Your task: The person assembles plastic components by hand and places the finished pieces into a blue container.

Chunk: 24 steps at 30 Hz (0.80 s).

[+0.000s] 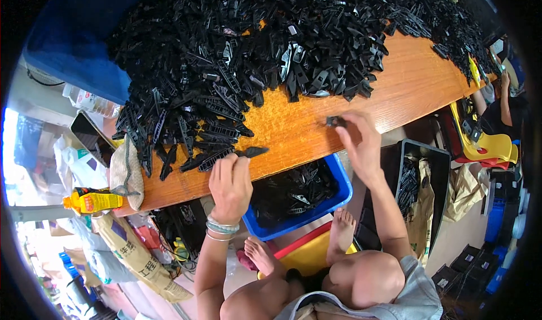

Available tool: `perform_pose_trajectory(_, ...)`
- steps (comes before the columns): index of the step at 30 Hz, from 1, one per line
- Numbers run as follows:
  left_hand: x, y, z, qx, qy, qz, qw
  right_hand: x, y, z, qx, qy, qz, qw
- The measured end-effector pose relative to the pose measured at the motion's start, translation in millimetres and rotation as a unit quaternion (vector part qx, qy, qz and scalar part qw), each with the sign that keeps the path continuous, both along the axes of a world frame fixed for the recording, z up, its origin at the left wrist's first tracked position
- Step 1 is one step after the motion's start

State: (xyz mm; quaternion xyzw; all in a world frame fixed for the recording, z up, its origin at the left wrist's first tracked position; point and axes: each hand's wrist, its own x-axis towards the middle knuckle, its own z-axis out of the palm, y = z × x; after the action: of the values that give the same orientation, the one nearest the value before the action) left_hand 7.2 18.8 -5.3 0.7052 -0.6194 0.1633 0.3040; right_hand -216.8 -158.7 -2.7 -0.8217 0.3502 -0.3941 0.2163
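Observation:
A great heap of black plastic parts (226,54) covers the far and left side of the wooden table (412,77). My left hand (230,187) is at the table's near edge, its fingers closed on a long, slim black plastic part (252,151); more parts lie right beside it. To the right, my right hand (361,145) is slightly blurred above the wood, thumb and fingers curled round a small dark plastic piece (334,121). Below the table edge, between my hands, a blue bin (342,184) holds more black parts.
A yellow bottle (93,202) and a woven cloth bag (126,173) sit at the table's left end. On the right stand a black crate (446,176) and a yellow chair (491,147). Another person's arm (505,99) shows at far right. Paper sacks (141,258) lie on the floor.

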Motion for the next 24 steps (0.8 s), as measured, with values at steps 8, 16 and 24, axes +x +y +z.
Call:
perform_pose_trajectory(8, -34, 2, 14, 0.127, 0.030, 0.013, 0.991, 17, 18, 18, 0.397, -0.221, 0.160, 0.876)
perform_pose_trajectory(16, -24, -4, 18, 0.091, 0.198, -0.069, 0.973, 41, 22, 15, 0.449, -0.133, 0.264, 0.843)
perform_pose_trajectory(24, -15, -12, 23, 0.099, 0.326, -0.064, 0.938, 46, 22, 27, 0.360, 0.007, 0.269, 0.893)
